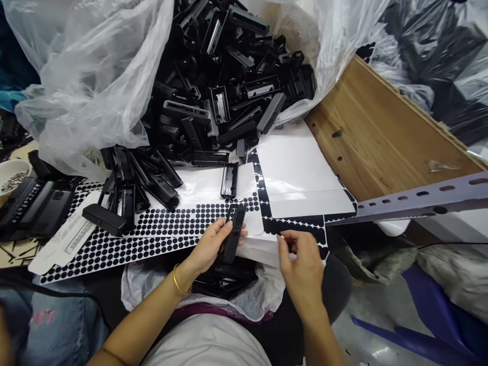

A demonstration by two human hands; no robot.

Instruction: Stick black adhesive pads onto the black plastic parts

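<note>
My left hand (209, 248), with a gold bangle at the wrist, is closed around a long black plastic casing (233, 235) with a ribbed face, held tilted over the table's near edge. To its right, my right hand (303, 267) is closed in a pinch, thumb against forefinger. Whatever lies between those fingertips is too small to make out. Just beyond the hands lie white sheets of round black stickers (168, 221). A single casing (229, 180) rests on a sheet, and several more lie in a small pile (133, 183) to the left.
A large heap of black casings (213, 91) spills from clear plastic bagging (95, 81) at the back. A wooden board (389, 137) borders the right side. Below my hands sits an open white bag (267, 297) of black parts. A bowl of screws (15, 178) stands far left.
</note>
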